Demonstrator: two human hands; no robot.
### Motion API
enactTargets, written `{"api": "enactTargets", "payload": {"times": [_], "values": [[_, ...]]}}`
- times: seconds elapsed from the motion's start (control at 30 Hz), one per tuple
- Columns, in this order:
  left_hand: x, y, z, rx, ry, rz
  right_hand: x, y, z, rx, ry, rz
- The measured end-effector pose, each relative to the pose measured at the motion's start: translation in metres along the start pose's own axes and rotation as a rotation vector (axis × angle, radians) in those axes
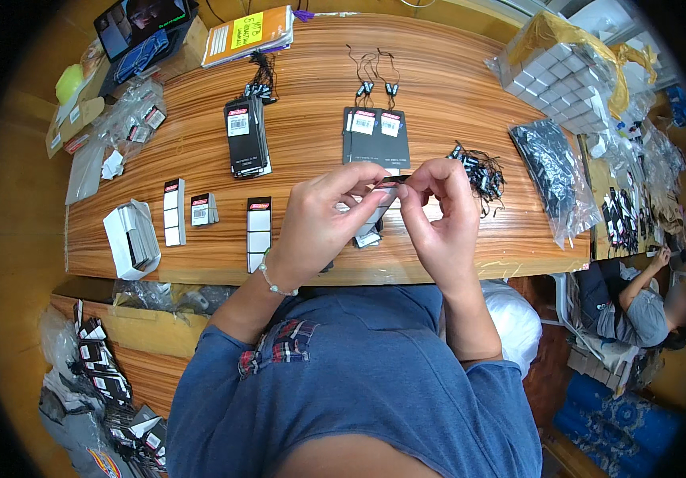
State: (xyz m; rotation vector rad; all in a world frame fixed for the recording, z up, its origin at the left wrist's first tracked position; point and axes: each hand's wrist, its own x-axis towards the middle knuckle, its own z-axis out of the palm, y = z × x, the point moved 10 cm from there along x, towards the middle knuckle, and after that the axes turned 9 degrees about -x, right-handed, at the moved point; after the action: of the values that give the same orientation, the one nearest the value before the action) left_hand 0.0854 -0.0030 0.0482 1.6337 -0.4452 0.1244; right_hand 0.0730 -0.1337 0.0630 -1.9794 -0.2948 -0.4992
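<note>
Over the front part of the table, my left hand (320, 213) pinches a narrow black-topped label strip (380, 204) with pale panels. My right hand (445, 221) pinches the strip's upper end between thumb and fingers, close to the left fingertips. Just beyond lie black hang tags (376, 147) with white-and-red stickers; black strings (365, 86) run from them toward the far side. Some small pale pieces (368, 237) lie beneath my hands, partly hidden. Similar label strips (259, 231) lie left of my left hand.
A stack of black hang tags (247, 151) with strings lies left of centre. A white box of cards (129, 243) stands front left. Loose black strings (480, 177) and a plastic-wrapped black bundle (552, 169) lie right. White boxes (556, 80) fill the far right; another person (646, 307) sits there.
</note>
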Motion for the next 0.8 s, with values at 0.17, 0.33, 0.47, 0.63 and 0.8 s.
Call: {"api": "enactTargets", "payload": {"times": [0.17,0.33,0.47,0.63,0.8], "values": [[0.001,0.007,0.004,0.011,-0.024,0.039,-0.002,-0.002,-0.005,-0.007,0.048,-0.012],[-0.002,0.015,0.004,0.059,-0.019,0.124,-0.003,-0.006,-0.005,-0.023,0.065,-0.026],[-0.004,0.014,0.005,0.088,0.008,0.166,-0.003,0.005,-0.003,0.094,0.048,0.052],[-0.002,0.035,0.012,0.268,-0.047,0.371,-0.01,0.029,0.007,0.494,-0.091,0.319],[-0.008,0.044,0.019,0.544,-0.086,0.558,-0.019,0.047,0.006,0.553,-0.136,0.437]]}}
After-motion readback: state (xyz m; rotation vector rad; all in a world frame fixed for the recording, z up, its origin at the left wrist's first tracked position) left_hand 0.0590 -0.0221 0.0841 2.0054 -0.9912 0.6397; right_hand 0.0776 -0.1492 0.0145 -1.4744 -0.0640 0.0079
